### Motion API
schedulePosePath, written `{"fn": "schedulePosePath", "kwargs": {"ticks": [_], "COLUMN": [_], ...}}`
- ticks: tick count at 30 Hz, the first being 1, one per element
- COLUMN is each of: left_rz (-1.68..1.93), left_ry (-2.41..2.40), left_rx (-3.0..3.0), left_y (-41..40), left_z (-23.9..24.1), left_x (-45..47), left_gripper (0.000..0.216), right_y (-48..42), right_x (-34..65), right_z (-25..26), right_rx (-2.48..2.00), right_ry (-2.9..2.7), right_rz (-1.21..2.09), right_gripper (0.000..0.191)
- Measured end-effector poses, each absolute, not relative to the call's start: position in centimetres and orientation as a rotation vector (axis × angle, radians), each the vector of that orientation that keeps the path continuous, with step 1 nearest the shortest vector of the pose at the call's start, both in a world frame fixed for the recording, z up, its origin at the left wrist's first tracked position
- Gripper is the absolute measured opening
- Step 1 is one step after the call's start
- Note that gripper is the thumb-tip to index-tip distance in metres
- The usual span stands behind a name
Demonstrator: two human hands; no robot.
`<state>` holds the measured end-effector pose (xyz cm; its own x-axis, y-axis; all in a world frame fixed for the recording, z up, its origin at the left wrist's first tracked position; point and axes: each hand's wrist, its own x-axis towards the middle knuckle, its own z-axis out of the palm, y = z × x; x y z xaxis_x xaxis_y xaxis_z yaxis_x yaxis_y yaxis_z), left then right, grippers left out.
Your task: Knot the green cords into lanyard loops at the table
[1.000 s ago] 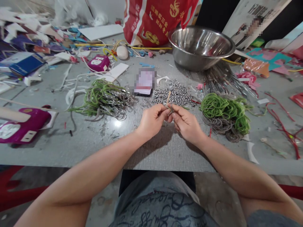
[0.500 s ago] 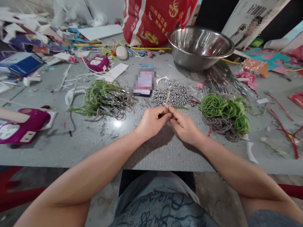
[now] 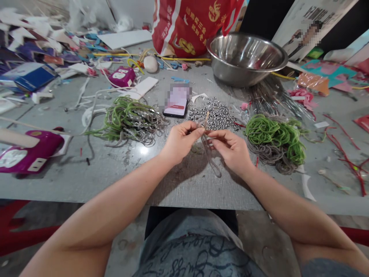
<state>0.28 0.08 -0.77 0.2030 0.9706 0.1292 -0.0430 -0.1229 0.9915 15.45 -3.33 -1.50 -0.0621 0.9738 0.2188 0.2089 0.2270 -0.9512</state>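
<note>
My left hand (image 3: 181, 140) and my right hand (image 3: 232, 150) meet over the grey table (image 3: 121, 173), both pinched closed. Between them stands a thin wooden stick (image 3: 206, 117), and a grey cord loop (image 3: 211, 163) hangs down from the fingertips toward the table. Which fingers grip the stick and which the cord is hard to tell. Just behind the hands lies a heap of small silver metal beads (image 3: 216, 113). A pile of green and grey cord loops (image 3: 275, 140) sits to the right. Cords fitted with metal parts (image 3: 129, 121) are heaped to the left.
A phone (image 3: 176, 102) lies behind the hands. A steel bowl (image 3: 246, 57) and a red bag (image 3: 193, 23) stand at the back. A bundle of metal wires (image 3: 271, 98) lies under the bowl. Purple boxes (image 3: 27, 154) and paper scraps litter the left side.
Both hands lifted slightly and moved away from me. A grey cord loop now hangs from the fingertips; before, only the stick and a small metal piece showed there.
</note>
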Motion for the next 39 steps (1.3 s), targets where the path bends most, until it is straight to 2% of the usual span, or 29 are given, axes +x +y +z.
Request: {"fn": "schedulePosePath", "kwargs": {"ticks": [3, 8, 11, 14, 17, 22, 25, 30, 36, 39], "left_rz": [1.063, 0.975, 0.904, 0.819, 0.759, 0.681, 0.659, 0.637, 0.591, 0.569], "left_ry": [0.842, 0.745, 0.733, 0.753, 0.773, 0.733, 0.746, 0.778, 0.814, 0.828], "left_rx": [1.195, 1.042, 1.026, 0.991, 0.963, 0.964, 0.947, 0.932, 0.945, 0.954], "left_y": [0.2, 0.1, -0.1, -0.2, -0.2, -0.2, -0.3, -0.3, -0.2, -0.2], "left_z": [-0.8, -0.3, 0.2, 0.5, 0.8, 0.8, 0.8, 0.7, 0.8, 0.9], "left_x": [0.3, 0.1, 0.0, 0.0, 0.0, 0.0, 0.0, 0.1, 0.0, 0.0], "left_gripper": [0.019, 0.02, 0.017, 0.018, 0.018, 0.017, 0.014, 0.009, 0.01, 0.01], "right_y": [-2.7, -2.2, -2.3, -2.4, -2.5, -2.5, -2.4, -2.5, -2.5, -2.4], "right_x": [15.7, 15.7, 15.5, 15.2, 15.2, 15.5, 15.7, 15.7, 15.7, 15.8], "right_z": [-2.2, -2.8, -2.9, -2.9, -3.0, -3.1, -3.0, -2.6, -2.9, -2.8], "right_rx": [-1.181, -1.048, -0.965, -0.924, -0.914, -0.991, -0.972, -0.959, -0.895, -0.892], "right_ry": [-1.455, -1.481, -1.497, -1.509, -1.552, -1.559, -1.596, -1.674, -1.738, -1.809], "right_rz": [1.147, 1.42, 1.394, 1.238, 1.063, 0.801, 0.683, 0.566, 0.527, 0.486], "right_gripper": [0.022, 0.043, 0.056, 0.06, 0.054, 0.026, 0.016, 0.015, 0.023, 0.02]}}
